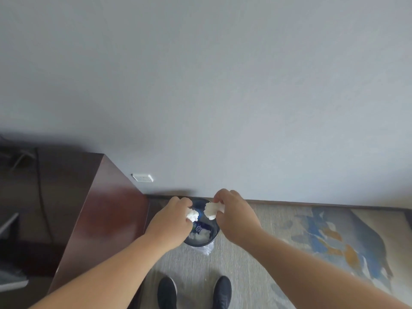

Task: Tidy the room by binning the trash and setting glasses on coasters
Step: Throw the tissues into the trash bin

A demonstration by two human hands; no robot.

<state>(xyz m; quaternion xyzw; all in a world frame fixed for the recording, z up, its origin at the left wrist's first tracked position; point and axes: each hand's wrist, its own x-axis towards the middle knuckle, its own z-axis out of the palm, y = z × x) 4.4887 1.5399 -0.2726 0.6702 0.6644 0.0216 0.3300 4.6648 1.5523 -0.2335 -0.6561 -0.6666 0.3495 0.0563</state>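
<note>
A round dark trash bin (214, 237) stands on the floor against the wall, below both hands. Inside it lie white tissues and a blue and white wrapper (201, 229). My left hand (172, 219) grips a crumpled white tissue (192, 215) over the bin's left side. My right hand (234, 211) pinches a second crumpled white tissue (211, 210) over the bin's far right side. The two tissues hang close together, a small gap apart. No glasses or coasters are in view.
A dark wooden cabinet (98, 210) stands directly left of the bin, with cables on its top. A white wall socket (142, 177) sits low on the grey wall. My two black shoes (194, 292) stand on patterned carpet (323, 237) just before the bin.
</note>
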